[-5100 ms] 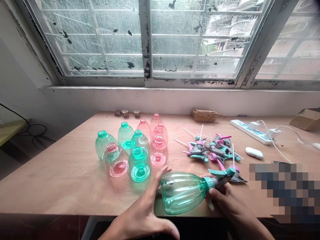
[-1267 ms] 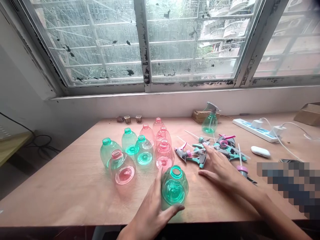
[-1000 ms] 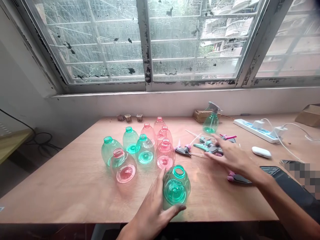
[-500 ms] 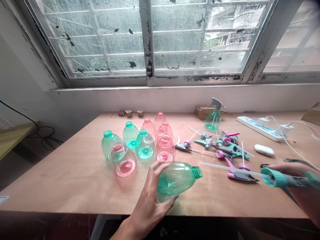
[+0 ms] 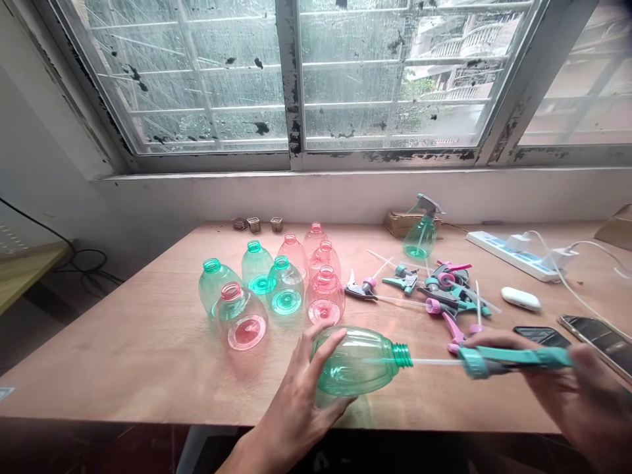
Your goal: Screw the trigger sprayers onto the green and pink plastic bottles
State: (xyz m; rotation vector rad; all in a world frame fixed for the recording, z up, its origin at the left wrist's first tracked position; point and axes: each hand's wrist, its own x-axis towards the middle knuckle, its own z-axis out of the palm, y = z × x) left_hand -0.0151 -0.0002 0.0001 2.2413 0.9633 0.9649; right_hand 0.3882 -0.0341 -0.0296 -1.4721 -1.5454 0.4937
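My left hand (image 5: 301, 388) is wrapped round a clear green bottle (image 5: 358, 362), which lies on its side in the air just above the table's front part, its threaded neck facing right. In my right hand (image 5: 557, 388) is a teal and grey spray trigger head (image 5: 513, 361), held sideways. Its thin white tube (image 5: 437, 361) passes through the bottle's mouth, and the tube's end shows inside the bottle. The teal collar is still apart from the neck. Both hands are closed on what they hold.
Green bottles (image 5: 285, 293) and pink bottles (image 5: 326, 296) stand left of centre. Several loose spray heads (image 5: 444, 289) lie in a pile at right. Behind them stands an assembled green spray bottle (image 5: 421, 234). A power strip (image 5: 513, 253), white case (image 5: 521, 298) and phones (image 5: 600, 342) lie farther right.
My right hand has moved left with the spray head, and its tube has entered the bottle's mouth. The bottle has shifted slightly right and turned more level.
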